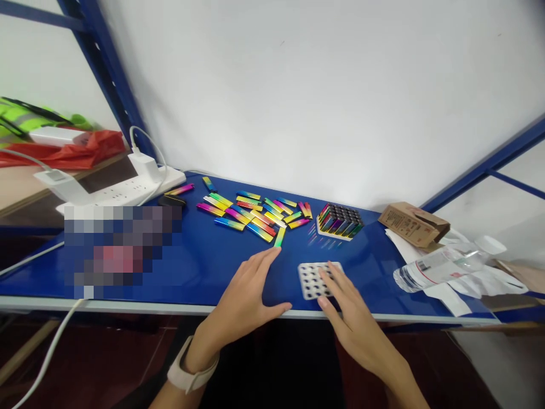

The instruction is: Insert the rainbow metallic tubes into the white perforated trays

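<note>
While the left hand (242, 298) lies flat on the glossy blue table (377, 272), fingers wide, tips just beside one rainbow stick (279, 237), the right hand (343, 298) spreads over a white perforated tray (309, 281), apparently steadying it, fingers open and holding nothing. Loose glossy sticks (251, 213) scatter at 11 o'clock; a white holder (338, 238) packed upright with more stands at 1 o'clock, keeping them orderly. Further out: cardboard box (413, 224) at 2 o'clock, ribbed plastic bottle (438, 264) at 3 o'clock.
</note>
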`<state>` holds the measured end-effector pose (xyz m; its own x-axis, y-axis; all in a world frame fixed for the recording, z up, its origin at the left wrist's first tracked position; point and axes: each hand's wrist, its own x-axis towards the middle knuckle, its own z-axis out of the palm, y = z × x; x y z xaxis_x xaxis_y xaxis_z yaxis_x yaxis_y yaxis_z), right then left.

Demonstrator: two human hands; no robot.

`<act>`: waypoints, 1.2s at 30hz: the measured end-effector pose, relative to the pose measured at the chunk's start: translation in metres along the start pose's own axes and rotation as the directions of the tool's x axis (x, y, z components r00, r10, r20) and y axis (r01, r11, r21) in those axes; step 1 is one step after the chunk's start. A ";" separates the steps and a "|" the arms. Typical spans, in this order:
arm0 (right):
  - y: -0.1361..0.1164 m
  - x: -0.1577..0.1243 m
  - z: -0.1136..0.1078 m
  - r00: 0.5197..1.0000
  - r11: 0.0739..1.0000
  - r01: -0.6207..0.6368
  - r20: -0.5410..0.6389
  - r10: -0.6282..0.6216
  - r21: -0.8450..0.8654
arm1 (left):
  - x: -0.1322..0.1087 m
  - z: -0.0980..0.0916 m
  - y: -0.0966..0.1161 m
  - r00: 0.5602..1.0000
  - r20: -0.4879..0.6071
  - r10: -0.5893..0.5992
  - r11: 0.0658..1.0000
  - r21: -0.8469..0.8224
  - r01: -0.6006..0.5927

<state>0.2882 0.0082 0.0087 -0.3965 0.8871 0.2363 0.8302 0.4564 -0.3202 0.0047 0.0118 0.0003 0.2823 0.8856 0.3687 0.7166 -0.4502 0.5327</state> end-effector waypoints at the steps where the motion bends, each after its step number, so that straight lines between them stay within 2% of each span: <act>1: -0.013 0.011 -0.005 1.000 0.996 0.025 0.005 -0.025 0.085 | 0.000 0.000 0.000 1.000 0.013 0.006 1.000 0.008 -0.006; 4: -0.027 0.055 -0.013 0.971 0.972 0.160 -0.202 -0.124 0.174 | 0.001 0.000 -0.001 0.999 0.036 0.009 1.000 0.023 -0.009; 5: -0.027 0.072 -0.013 0.958 0.962 0.224 -0.217 -0.187 0.157 | 0.001 0.000 0.000 0.999 0.034 0.009 1.000 0.023 -0.010; 7: -0.022 0.104 -0.009 0.937 0.934 0.338 -0.132 -0.323 0.114 | 0.001 0.000 0.000 1.000 0.022 0.015 1.000 0.015 -0.015; 9: -0.019 0.129 -0.001 0.917 0.916 0.398 -0.028 -0.397 0.051 | 0.001 0.001 0.000 1.000 0.007 0.019 1.000 0.003 -0.019; 12: -0.020 0.150 0.010 0.874 0.876 0.482 0.074 -0.481 0.001 | 0.000 0.000 0.001 1.000 -0.008 0.022 1.000 -0.002 -0.022; 17: -0.024 0.151 0.011 0.851 0.851 0.522 0.103 -0.514 -0.065 | 0.000 -0.001 0.001 1.000 -0.006 0.023 1.000 -0.012 -0.023; 22: -0.019 0.141 0.005 0.870 0.856 0.492 0.127 -0.476 -0.160 | 0.000 -0.003 0.002 0.999 0.025 0.047 0.999 0.004 -0.047; 25: -0.009 0.135 0.002 0.901 0.902 0.425 0.129 -0.415 -0.070 | 0.000 -0.003 0.002 0.998 0.045 0.039 0.999 0.007 -0.039; 29: 0.002 0.128 -0.002 0.949 0.961 0.275 0.149 -0.277 0.034 | 0.000 -0.003 0.002 0.999 0.025 0.029 0.999 -0.031 -0.029; 33: 0.012 0.122 -0.007 0.965 0.985 0.168 0.197 -0.172 0.034 | -0.001 -0.003 0.001 1.000 0.028 0.011 0.999 -0.047 -0.009; 36: 0.019 0.117 -0.008 0.981 0.993 0.116 0.158 -0.113 -0.009 | -0.002 -0.002 0.000 0.999 0.032 0.005 0.999 -0.050 -0.004</act>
<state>0.2606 0.1200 0.0371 -0.5446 0.8296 0.1234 0.7823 0.5555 -0.2819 0.0029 0.0102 0.0014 0.3061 0.8865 0.3471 0.6829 -0.4585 0.5687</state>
